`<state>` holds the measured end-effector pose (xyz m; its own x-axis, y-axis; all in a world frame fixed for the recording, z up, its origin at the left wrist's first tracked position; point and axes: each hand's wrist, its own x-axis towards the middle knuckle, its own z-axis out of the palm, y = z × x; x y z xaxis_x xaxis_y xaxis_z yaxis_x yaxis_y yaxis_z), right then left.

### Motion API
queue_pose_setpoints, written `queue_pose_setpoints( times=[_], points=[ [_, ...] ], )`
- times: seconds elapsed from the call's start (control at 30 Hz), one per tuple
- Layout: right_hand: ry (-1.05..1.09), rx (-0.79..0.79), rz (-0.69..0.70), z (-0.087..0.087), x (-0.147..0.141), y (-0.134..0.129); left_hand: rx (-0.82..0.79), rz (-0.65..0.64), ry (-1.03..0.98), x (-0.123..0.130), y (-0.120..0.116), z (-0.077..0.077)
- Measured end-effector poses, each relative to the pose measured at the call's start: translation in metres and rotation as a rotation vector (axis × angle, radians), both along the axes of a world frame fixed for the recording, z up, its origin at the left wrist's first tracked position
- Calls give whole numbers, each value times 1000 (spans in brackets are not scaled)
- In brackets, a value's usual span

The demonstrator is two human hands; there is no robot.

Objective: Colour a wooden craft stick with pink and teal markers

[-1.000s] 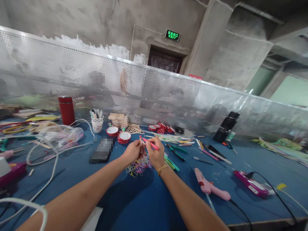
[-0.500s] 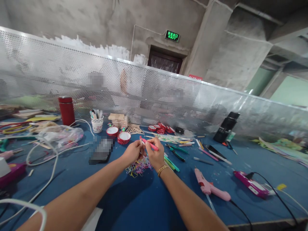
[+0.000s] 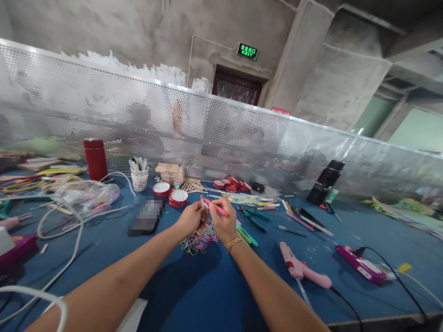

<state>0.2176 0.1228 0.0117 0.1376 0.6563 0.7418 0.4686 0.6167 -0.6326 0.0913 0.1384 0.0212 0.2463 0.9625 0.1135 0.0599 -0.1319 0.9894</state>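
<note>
My right hand [image 3: 224, 220] is closed around a pink marker pen [image 3: 220, 210], which slants down to the right from its tip. Fingers pinched, my left hand [image 3: 191, 219] holds a small, thin stick [image 3: 202, 199] upright; its upper end looks pinkish red and the rest is mostly hidden by fingers. The marker's tip is at or very near the stick; contact is too small to make out. Below both hands lies a tangled pile of coloured rubber bands [image 3: 198, 241]. Several green and teal pens [image 3: 246, 234] rest just right of my right hand.
Two red-and-white round tins [image 3: 178, 198], a phone [image 3: 146, 216] and a cup of pens [image 3: 140, 179] are to the left. Pliers [image 3: 254, 219], a pink glue gun [image 3: 301, 267] and a purple power strip [image 3: 362, 265] lie right. A perforated metal screen [image 3: 207, 133] closes the back.
</note>
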Motion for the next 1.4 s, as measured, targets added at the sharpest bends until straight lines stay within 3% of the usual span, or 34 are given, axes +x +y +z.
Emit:
queue_pose_setpoints(
  times=[1.1, 1.4],
  points=[
    [-7, -3, 40, 0, -2, -2, 6, -15, -30, 0, 0, -1],
    [-7, -6, 37, 0, -1, -1, 7, -50, -20, 0, 6, -9]
  ],
)
